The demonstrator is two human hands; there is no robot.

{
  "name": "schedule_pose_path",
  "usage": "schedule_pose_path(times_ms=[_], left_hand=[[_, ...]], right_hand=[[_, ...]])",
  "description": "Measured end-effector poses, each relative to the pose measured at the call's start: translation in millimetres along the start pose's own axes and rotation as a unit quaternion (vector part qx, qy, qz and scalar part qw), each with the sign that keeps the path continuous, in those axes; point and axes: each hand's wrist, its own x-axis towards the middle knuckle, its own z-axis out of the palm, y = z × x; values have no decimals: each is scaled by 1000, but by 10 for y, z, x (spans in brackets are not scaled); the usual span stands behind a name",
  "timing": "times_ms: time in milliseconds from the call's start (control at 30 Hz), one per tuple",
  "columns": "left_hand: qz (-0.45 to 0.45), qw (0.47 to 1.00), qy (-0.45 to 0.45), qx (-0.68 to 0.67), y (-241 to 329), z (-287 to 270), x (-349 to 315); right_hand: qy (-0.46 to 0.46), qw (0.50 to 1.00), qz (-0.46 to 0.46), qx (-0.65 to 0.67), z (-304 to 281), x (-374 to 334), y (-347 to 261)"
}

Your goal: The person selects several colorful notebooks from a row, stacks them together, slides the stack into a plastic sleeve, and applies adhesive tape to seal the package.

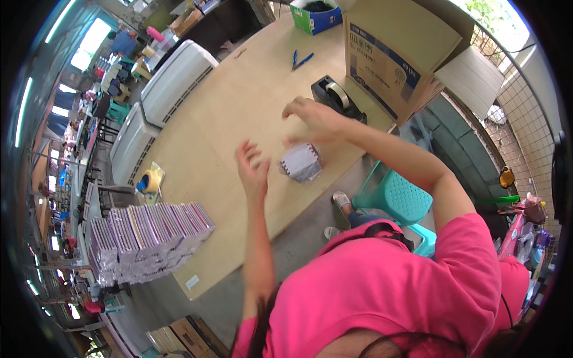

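Note:
A small clear-wrapped pack of white spiral-edged pads (301, 162) lies on the wooden table (221, 125) near its front edge. Just left of it my left hand (253, 170) is raised, its fingers apart and nothing in them. Above and behind the pack hovers my right hand (316, 122), slightly blurred, with fingers spread and bent and no object seen between them. A black tape dispenser (337, 98) with a roll of tape stands just beyond my right hand.
A big open cardboard box (382, 71) stands at the far right. Blue-handled pliers (302, 61) and a green-blue carton (316, 21) lie farther back. Rows of wrapped purple-and-white packs (149, 238) and a yellow tape roll (150, 181) sit at left. Teal stools (394, 197) stand by the table.

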Motion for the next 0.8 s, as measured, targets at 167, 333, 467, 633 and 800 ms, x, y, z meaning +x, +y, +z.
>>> schedule_pose_path(times_ms=[167,333,467,633,800], left_hand=[[-4,897,-246,367,333,125,696],[75,894,-184,402,446,54,545],[48,988,76,129,438,-79,345],[113,982,150,5,-642,191,-839],[245,953,-1,180,-382,358,-686]], right_hand=[[-149,981,83,-89,200,297,-34],[-93,989,98,-55,-27,167,-313],[24,994,94,-55,18,5,-75],[-22,984,-163,-69,-83,-229,-165],[-114,959,-226,-124,-33,-191,210]])
